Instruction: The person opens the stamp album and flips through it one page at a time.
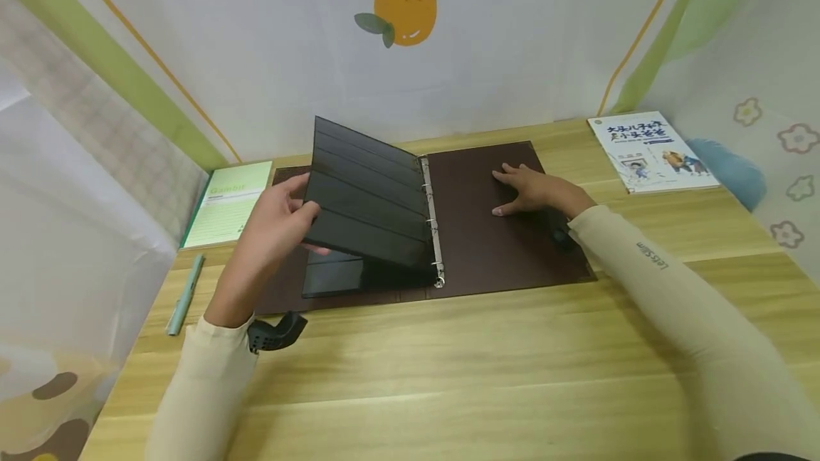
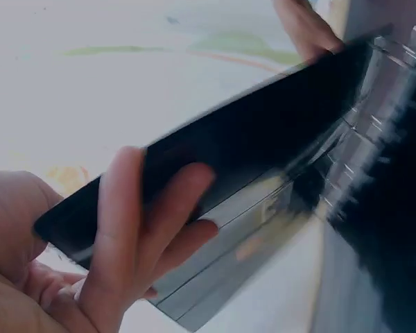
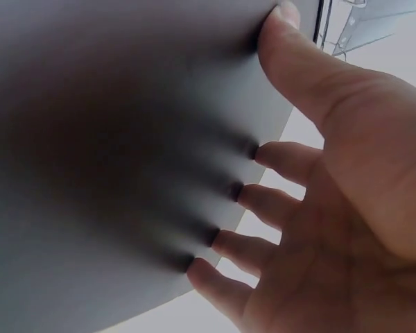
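Observation:
A dark brown ring binder [image 1: 487,247] lies spread flat on the wooden table, metal rings along its middle. My left hand [image 1: 275,215] grips the outer edge of a stack of black pocket pages [image 1: 371,198], thumb on top and fingers beneath. The stack is tilted up on the binder's left side, and another black page [image 1: 336,276] lies under it. In the left wrist view, fingers [image 2: 121,208] press against the pages' face. My right hand [image 1: 528,187] rests spread on the bare right inner cover; its fingertips [image 3: 201,267] touch that surface in the right wrist view.
A pale green notebook [image 1: 227,198] lies left of the binder, partly behind my left hand. Nearer the left table edge is a teal pen [image 1: 186,296]. At the far right sits a white illustrated book [image 1: 653,151], with a blue rounded object [image 1: 730,173] beside it.

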Action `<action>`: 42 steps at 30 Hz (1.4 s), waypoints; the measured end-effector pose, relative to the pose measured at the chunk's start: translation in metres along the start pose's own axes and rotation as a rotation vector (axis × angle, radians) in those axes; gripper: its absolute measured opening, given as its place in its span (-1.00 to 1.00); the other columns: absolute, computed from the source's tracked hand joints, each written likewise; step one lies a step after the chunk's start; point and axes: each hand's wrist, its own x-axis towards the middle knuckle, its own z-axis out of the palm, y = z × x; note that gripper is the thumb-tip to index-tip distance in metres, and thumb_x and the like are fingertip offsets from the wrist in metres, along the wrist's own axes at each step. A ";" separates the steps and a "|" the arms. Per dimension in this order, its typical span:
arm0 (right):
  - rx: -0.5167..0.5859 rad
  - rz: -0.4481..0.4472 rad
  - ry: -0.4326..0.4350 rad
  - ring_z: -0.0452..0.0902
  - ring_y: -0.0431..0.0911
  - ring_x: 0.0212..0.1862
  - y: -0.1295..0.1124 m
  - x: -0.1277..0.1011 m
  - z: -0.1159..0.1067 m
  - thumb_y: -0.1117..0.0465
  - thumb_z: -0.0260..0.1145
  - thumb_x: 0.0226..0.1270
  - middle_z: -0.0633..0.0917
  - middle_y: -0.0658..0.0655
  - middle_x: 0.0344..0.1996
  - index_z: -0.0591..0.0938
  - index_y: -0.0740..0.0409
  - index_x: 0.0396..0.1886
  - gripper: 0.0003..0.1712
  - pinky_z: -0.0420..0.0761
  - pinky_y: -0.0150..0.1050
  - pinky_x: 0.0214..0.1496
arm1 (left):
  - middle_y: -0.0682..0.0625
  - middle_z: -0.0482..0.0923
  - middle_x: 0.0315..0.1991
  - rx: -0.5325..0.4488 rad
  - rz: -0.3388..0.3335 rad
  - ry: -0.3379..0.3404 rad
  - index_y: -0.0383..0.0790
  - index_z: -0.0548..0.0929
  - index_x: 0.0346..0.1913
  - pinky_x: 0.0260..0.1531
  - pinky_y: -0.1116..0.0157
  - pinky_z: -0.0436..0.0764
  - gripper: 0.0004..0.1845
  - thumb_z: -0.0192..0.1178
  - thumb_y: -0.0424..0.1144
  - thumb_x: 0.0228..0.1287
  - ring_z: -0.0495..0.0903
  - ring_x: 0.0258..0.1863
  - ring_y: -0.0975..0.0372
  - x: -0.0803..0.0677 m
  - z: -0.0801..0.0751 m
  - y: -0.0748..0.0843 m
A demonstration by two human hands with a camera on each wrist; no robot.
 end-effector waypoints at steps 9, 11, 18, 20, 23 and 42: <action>0.021 0.017 -0.006 -0.35 0.45 0.59 -0.008 -0.003 0.004 -0.08 0.34 0.42 -0.15 0.44 0.61 -0.02 0.27 0.63 0.06 -0.07 0.40 0.54 | -0.52 0.61 -0.03 0.069 -0.160 -0.201 -0.45 -0.22 0.60 -0.27 0.08 0.77 -0.24 -0.04 -0.37 0.57 0.80 -0.39 0.00 0.005 -0.012 -0.085; 0.018 0.014 -0.008 -0.36 0.44 0.59 -0.008 -0.003 0.005 -0.09 0.34 0.42 -0.16 0.43 0.61 -0.02 0.26 0.63 0.07 -0.06 0.39 0.54 | -0.37 0.69 -0.23 0.174 -0.165 -0.247 -0.51 -0.18 0.58 -0.32 0.13 0.77 -0.22 0.03 -0.34 0.56 0.78 -0.52 0.05 0.006 -0.010 -0.099; 0.032 0.008 -0.009 -0.36 0.43 0.60 -0.006 -0.004 0.015 -0.12 0.34 0.41 -0.15 0.42 0.61 -0.02 0.25 0.64 0.08 -0.05 0.38 0.54 | -0.29 0.69 -0.50 0.743 -0.040 -0.152 -0.56 0.25 0.46 -0.60 0.17 0.64 -0.17 0.33 -0.08 0.36 0.67 -0.64 0.02 -0.001 0.001 -0.110; 0.032 0.010 -0.004 -0.36 0.42 0.60 -0.004 -0.006 0.018 -0.12 0.33 0.41 -0.15 0.42 0.61 -0.02 0.25 0.64 0.07 -0.06 0.39 0.54 | -0.40 0.69 -0.31 0.883 0.054 -0.057 -0.56 0.36 0.38 -0.53 0.10 0.65 -0.16 0.42 -0.05 0.24 0.69 -0.48 -0.10 -0.001 0.008 -0.108; 0.031 0.005 0.007 -0.36 0.43 0.60 -0.001 -0.009 0.021 -0.11 0.32 0.43 -0.14 0.42 0.61 -0.01 0.25 0.64 0.06 -0.07 0.39 0.54 | -0.49 0.59 0.05 0.956 0.175 -0.022 -0.52 0.41 0.38 -0.27 -0.04 0.69 -0.18 0.47 -0.11 0.18 0.65 -0.08 -0.25 0.003 0.018 -0.100; 0.067 -0.083 0.054 -0.41 0.46 0.59 0.031 -0.001 0.065 -0.13 0.15 0.55 -0.17 0.44 0.61 -0.04 0.27 0.64 -0.04 -0.17 0.45 0.52 | -0.25 -0.43 0.65 0.846 0.206 -0.320 -0.25 -0.26 0.64 0.54 -0.27 -0.25 -0.16 -0.35 0.24 0.62 -0.40 0.64 -0.16 0.079 0.065 -0.120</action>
